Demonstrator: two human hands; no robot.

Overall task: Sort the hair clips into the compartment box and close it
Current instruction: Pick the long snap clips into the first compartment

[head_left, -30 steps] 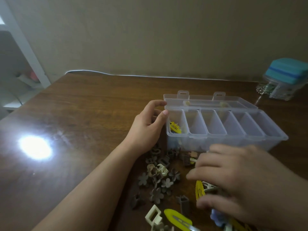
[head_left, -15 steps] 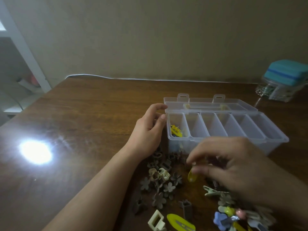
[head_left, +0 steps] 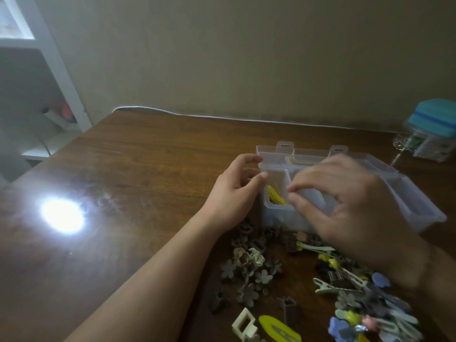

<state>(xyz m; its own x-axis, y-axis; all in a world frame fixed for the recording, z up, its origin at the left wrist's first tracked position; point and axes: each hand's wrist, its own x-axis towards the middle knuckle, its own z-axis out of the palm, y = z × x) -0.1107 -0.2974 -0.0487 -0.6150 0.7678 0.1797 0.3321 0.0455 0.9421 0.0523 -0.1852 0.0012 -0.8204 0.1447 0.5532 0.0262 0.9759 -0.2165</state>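
Observation:
The clear compartment box stands open on the wooden table, its lid laid back behind it. Yellow clips lie in its leftmost compartment; the other visible compartments look empty. My left hand grips the box's left end, thumb on the corner. My right hand hovers blurred over the left compartments, fingertips right beside the yellow clips; whether it still pinches one is unclear. In front of the box lie loose brown flower clips, mixed coloured clips, a yellow snap clip and a cream claw clip.
A jar with a teal lid stands at the far right of the table. A white cable runs along the table's back edge by the wall. A bright glare spot shines on the left of the table. White shelving stands beyond the left edge.
My right hand lifted a yellow clip from the pile and carried it up and left to the box's leftmost compartment. The left hand stayed on the box's end.

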